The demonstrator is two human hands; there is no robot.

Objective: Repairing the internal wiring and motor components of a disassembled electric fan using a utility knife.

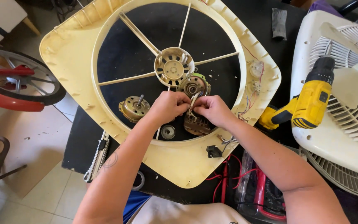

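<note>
Clearly mid-job: both hands meet at the middle of the frame over the yellowed fan frame (79, 54). The left hand (168, 107) and right hand (213, 110) pinch thin wires (193, 102) between closed fingertips, just above a stator (196, 123) lying below them. Already out, by the look of it: a motor (134, 108) at centre left and an end cap (193, 86) above the hands. Rejoining seems left. A yellow drill (311, 99) rests at right, on a white grille (349, 120).
</note>
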